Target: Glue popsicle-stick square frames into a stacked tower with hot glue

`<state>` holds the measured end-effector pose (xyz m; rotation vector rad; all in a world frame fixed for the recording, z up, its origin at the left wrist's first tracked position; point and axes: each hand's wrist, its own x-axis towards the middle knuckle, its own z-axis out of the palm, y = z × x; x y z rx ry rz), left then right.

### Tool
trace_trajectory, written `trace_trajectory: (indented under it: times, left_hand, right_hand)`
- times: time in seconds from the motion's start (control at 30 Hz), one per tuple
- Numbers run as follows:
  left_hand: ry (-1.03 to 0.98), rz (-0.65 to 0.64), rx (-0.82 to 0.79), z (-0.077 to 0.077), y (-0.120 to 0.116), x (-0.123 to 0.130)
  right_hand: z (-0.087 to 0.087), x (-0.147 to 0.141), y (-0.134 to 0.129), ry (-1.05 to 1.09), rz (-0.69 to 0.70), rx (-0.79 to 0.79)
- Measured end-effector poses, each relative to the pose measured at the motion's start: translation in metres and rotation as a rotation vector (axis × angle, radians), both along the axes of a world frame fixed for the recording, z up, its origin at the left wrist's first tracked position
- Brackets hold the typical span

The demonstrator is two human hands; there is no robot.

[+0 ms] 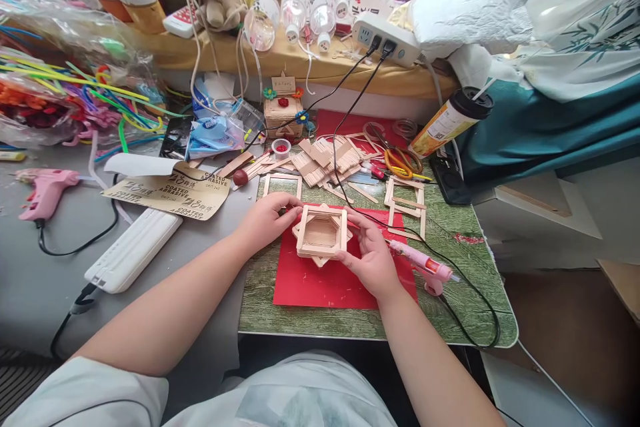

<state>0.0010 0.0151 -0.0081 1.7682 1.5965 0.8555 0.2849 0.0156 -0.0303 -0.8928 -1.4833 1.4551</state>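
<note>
A small craft-stick box (301,244), built from square layers turned against each other, sits over a red sheet (345,290). Its hollow top faces up at me. My left hand (267,221) has thumb and fingers closed at the box's left far corner. On the right side my right hand (371,257) grips it, thumb at the near corner and fingers along the far edge. Just right of that hand lies a pink glue gun (423,260) with its nozzle toward the hand; my fingers partly hide the nozzle end.
Behind the box are a pile of craft sticks (327,160), stick frames (406,203), scissors (403,161) and a finished stick box (283,113). A black cable (345,117) crosses the work area. Sandpaper (165,193), a white power strip (134,250) and another glue gun (45,190) lie left. A cup (453,120) stands right.
</note>
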Motion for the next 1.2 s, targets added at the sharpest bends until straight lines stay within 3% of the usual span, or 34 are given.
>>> trace_trajectory:
  times: [0.17,0.4,0.53,0.67,0.8,1.07,1.2]
  left_hand:
    - [-0.009,0.016,-0.011,0.001,-0.002,0.001]
    - [-0.046,0.036,-0.018,-0.002,-0.004,0.002]
    - [-0.047,0.001,0.259,0.003,-0.006,-0.005]
    - [-0.054,-0.278,0.581,0.018,-0.011,-0.015]
    - [-0.064,-0.388,0.569,0.028,-0.017,-0.014]
    - [-0.201,-0.359,0.547,0.024,-0.015,-0.008]
    - [-0.167,-0.34,0.613,0.027,-0.019,-0.003]
  right_hand:
    - [0.002,0.001,0.0,0.07,-0.025,0.006]
    - [0.003,0.005,0.002,0.215,-0.259,0.102]
    - [0.0,0.006,0.0,0.175,-0.228,0.138]
    - [-0.004,0.006,-0.005,0.159,-0.152,0.252]
    - [-0.003,0.008,-0.01,0.141,-0.057,0.33]
    - [0.006,0.01,-0.008,0.034,0.063,0.293]
    - [0.008,0.013,-0.008,-0.05,-0.05,0.397]
